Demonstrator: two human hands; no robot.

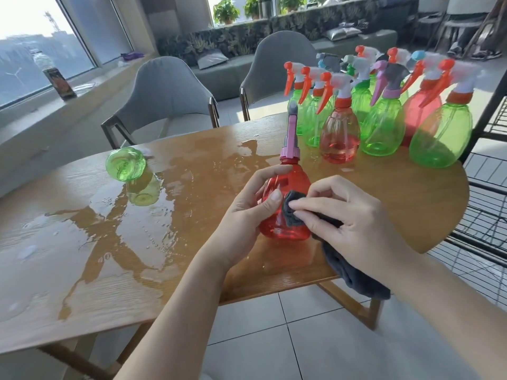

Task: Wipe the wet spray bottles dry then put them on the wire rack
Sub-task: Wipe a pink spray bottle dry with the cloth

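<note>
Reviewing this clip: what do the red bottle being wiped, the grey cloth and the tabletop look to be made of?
Red bottle: translucent glossy plastic, since light passes through it. Grey cloth: soft, matte fabric, likely microfibre; it bunches and hangs limp off the edge. Tabletop: wood or wood veneer, with visible grain; the spilled water pools on it, suggesting a sealed finish.

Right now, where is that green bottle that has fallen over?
In the head view, the green bottle lies on its side at the wet table's far left, apart from the standing bottles, near a grey chair.
</note>
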